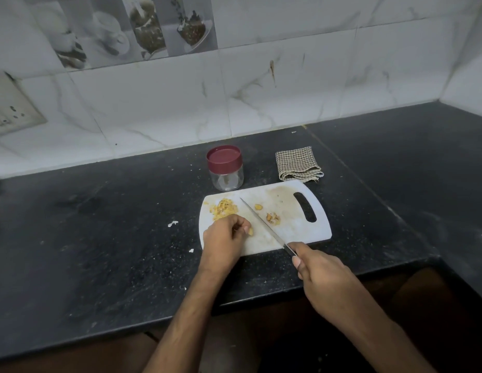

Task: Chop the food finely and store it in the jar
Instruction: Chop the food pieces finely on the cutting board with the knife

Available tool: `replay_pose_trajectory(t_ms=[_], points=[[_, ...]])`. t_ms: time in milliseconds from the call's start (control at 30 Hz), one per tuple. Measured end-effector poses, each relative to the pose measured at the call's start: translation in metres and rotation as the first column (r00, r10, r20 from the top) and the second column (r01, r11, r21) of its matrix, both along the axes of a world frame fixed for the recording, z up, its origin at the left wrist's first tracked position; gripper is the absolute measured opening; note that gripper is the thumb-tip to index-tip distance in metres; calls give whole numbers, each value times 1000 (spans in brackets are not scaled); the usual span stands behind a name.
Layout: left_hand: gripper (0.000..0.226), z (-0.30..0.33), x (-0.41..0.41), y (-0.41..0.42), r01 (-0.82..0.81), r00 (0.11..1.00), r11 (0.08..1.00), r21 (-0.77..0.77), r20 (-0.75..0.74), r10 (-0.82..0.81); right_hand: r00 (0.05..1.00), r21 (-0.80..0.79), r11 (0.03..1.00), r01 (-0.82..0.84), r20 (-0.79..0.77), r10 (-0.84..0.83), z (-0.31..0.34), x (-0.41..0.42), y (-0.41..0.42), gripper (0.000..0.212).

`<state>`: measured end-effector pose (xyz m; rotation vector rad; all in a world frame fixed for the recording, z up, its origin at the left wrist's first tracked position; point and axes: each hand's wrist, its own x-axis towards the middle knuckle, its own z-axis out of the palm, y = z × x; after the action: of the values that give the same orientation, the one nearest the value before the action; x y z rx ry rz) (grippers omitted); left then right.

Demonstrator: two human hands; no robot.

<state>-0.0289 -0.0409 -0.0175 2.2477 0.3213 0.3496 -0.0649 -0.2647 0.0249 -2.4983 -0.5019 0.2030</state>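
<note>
Right hand (319, 275) grips knife (264, 224) over board's (293, 230) near edge; left hand (225, 232) pinches food piece (250, 232).

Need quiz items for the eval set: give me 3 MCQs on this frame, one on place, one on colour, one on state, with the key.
1. Where does the jar stand?
A. On the cutting board
B. On the counter just behind the cutting board
C. On the folded cloth

2. What colour is the jar's lid?
A. Dark red
B. Green
C. White

3. What is the right hand doing?
A. Resting open on the counter
B. Gripping the knife handle
C. Lifting the jar

Key: 1 B, the jar sits on the black counter past the far edge of the cutting board, left of the folded cloth. 2 A, the lid is dark red. 3 B, the fingers curl round the handle of the knife, whose blade reaches over the board.
</note>
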Motion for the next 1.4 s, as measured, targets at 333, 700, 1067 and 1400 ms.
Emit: replay_pose_trajectory(t_ms=[333, 700, 1067, 1400], points=[[8, -16, -10, -3, -85, 984, 993, 80, 162, 72, 997, -34, 998, -44, 61, 46, 2, -6, 12, 38], [29, -14, -13, -2, -95, 992, 993, 72, 85, 89, 995, -152, 983, -102, -12, 101, 7, -12, 22, 27], [38, -10, -16, -4, -81, 993, 992, 95, 97, 72, 992, -238, 966, -102, 45, 116, 14, -17, 23, 31], [43, -12, -13, 3, -29, 995, 997, 76, 94, 21, 995, -196, 977, -89, 23, 96, 4, -16, 29, 36]])
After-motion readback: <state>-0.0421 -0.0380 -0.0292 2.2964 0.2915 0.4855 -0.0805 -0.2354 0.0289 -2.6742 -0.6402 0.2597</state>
